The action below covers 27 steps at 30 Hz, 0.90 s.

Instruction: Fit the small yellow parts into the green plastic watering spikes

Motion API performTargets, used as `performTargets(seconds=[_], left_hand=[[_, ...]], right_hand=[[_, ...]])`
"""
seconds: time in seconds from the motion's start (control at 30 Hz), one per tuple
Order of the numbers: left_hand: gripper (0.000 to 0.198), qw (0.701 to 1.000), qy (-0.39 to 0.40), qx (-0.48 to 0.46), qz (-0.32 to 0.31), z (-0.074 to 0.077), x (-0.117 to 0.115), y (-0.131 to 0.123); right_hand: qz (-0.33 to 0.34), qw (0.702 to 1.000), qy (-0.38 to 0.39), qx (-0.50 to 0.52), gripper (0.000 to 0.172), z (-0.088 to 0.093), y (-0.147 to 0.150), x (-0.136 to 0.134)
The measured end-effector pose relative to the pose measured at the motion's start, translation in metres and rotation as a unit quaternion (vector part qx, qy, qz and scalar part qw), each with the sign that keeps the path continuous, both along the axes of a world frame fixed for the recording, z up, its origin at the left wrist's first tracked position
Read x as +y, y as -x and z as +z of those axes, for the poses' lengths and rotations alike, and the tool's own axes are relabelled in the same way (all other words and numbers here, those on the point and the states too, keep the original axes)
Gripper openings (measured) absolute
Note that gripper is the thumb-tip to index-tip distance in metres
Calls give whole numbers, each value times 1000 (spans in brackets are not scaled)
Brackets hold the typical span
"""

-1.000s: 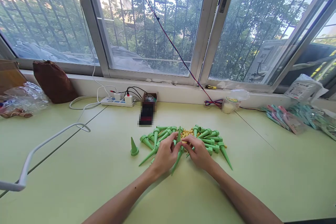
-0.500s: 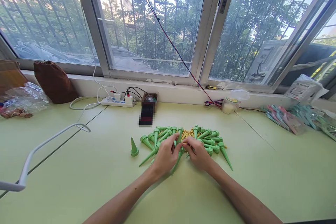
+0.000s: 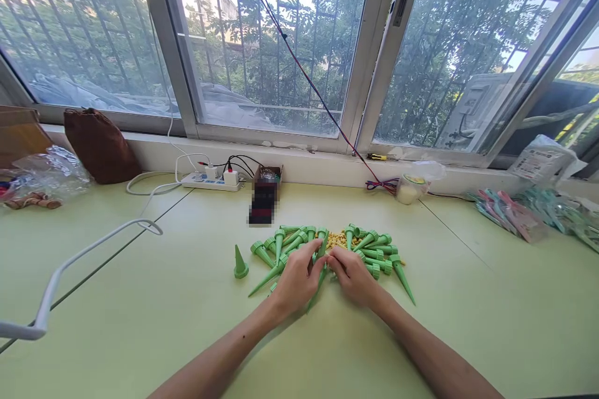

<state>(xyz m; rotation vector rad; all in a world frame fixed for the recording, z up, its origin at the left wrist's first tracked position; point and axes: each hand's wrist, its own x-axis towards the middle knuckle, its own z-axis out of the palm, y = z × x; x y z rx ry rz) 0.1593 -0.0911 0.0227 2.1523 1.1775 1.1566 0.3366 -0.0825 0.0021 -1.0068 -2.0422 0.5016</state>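
A heap of green plastic cone spikes [image 3: 374, 254] lies on the pale green table [image 3: 140, 312], around a small pile of tiny yellow pieces [image 3: 337, 239]. My left hand [image 3: 298, 278] is curled, its fingers closed round one green spike [image 3: 321, 249] that points up and away. My right hand [image 3: 353, 275] rests palm down beside it, fingertips pinched together close to the same spike; what they pinch is too small to make out. One cone [image 3: 239, 263] stands upright alone, left of the heap.
Along the window sill sit a brown pouch [image 3: 99, 144], a white power strip [image 3: 211, 180] with cables, a small dark device [image 3: 264, 198], a tape roll [image 3: 410, 187] and packets [image 3: 515, 212] at the right. A white bent bar [image 3: 70, 268] lies at the left.
Both hands have drawn slightly nearer to me. My left fingers have shifted up along the green spike, and the right fingertips have closed in toward it.
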Motion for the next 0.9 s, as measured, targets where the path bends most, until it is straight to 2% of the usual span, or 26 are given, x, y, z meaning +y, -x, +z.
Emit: performTargets(seconds=[0.17,0.37,0.53,0.9], left_hand=[[23,1000,-3,-6,5,0,2,0],[20,998,30,-49,11,6,4,1],[19,993,67,-100,5,8,6,1],[24,969,146,-197,-21,9,10,3]], right_hand=[[-1,1000,-10,18,30,0,0,0],[1,998,-25,54,13,0,1,-1],[8,996,-43,80,18,0,0,0],[27,995,-63,69,20,1,0,0]])
